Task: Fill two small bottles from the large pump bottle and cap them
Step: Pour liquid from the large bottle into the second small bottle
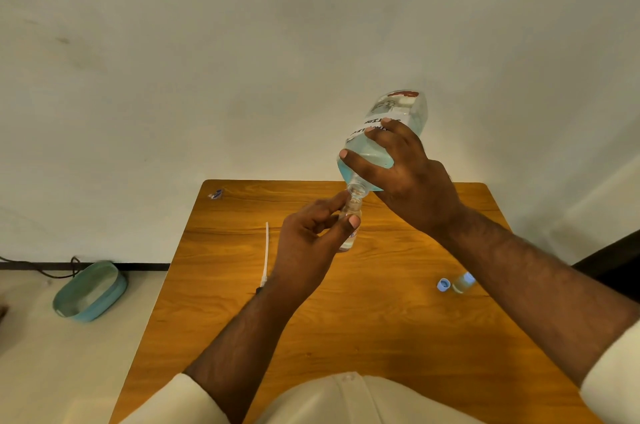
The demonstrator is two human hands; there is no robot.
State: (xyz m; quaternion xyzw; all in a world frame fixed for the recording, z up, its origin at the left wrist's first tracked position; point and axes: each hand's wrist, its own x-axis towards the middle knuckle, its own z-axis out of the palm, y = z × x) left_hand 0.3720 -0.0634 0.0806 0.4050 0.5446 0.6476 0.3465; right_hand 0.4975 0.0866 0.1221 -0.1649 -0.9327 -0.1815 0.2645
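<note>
Pump bottle (384, 139) is tipped neck-down in your right hand (412, 181), fingers wrapped round its shoulder, pump head off; open neck sits right on the mouth of the small bottle (350, 221). Left hand (311, 243) pinches that small bottle between thumb and fingers, held just above the table (346, 319), far-centre of it

Risks, my read:
- wide neck onto a much narrower mouth: tip further and the blue liquid surges, overshoots, runs down your left fingers
- small bottle is clear, smooth, likely slick once wet; a two-point pinch could let it twist or drop
- big bottle is soft clear plastic, part full; squeezing it would spurt
- can't tell fill level in the small one, your thumb covers it, so overfill is possible

Second small bottle (464, 281) stands at the table's right edge, half hidden by your right forearm, blue cap (443, 284) loose just left of it; a sweep of that arm could knock both. White dip tube (266, 254) lies on the wood left of your left hand
</note>
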